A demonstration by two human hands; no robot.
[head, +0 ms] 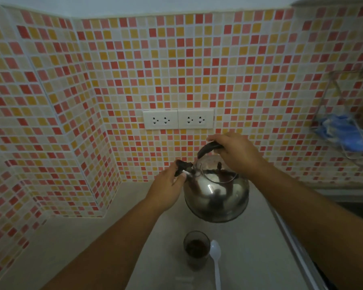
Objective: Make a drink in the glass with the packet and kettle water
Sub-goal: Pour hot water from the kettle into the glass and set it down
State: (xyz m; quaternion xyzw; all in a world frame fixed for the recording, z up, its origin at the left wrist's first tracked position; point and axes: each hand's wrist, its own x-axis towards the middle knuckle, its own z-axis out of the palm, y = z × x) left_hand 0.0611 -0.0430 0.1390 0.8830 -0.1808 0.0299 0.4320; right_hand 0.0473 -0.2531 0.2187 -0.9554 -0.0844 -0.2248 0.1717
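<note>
A shiny steel kettle (216, 195) hangs in the air above the counter, tilted toward me. My right hand (237, 153) grips its black handle from above. My left hand (168, 187) holds the black cap at the kettle's spout on the left side. Below the kettle, near the bottom of the view, a clear glass (196, 249) stands upright with dark powder or liquid inside. A white plastic spoon (216, 260) lies on the counter just right of the glass. I do not see the packet clearly.
The pale counter (71, 248) runs into a tiled corner at the left. Two white wall sockets (178, 119) sit behind the kettle. A wire rack (348, 130) with blue items hangs at the right. A dark sink edge (344, 201) borders the counter's right side.
</note>
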